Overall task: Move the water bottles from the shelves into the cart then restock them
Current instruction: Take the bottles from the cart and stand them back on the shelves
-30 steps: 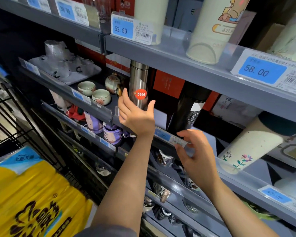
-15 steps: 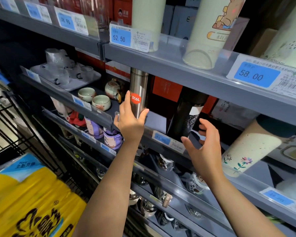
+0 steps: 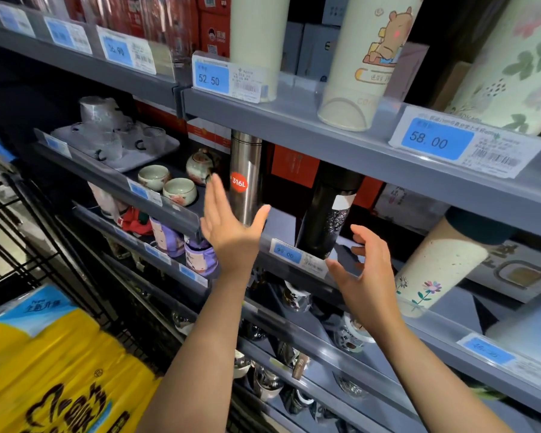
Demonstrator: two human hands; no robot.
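Note:
A steel bottle (image 3: 245, 170) with a red 316L sticker stands upright on the middle shelf (image 3: 297, 225). My left hand (image 3: 228, 226) is open just in front of its lower part, fingers spread to the left of it, thumb to the right, not closed around it. To the right stands a black bottle (image 3: 325, 220). My right hand (image 3: 367, 273) is open and cupped just below and right of the black bottle's base, holding nothing. Cream bottles (image 3: 369, 57) stand on the upper shelf, and a cream flowered bottle (image 3: 434, 267) stands at the right.
The black wire cart (image 3: 19, 245) is at the lower left, with a yellow and blue tissue pack (image 3: 53, 364) in it. Tea cups (image 3: 178, 190) and a tray of glass cups (image 3: 113, 142) sit left of the steel bottle. Lower shelves hold several small bottles.
My left hand has come off the steel bottle and spread open. My right hand rose from the shelf's label strip toward the black bottle's base.

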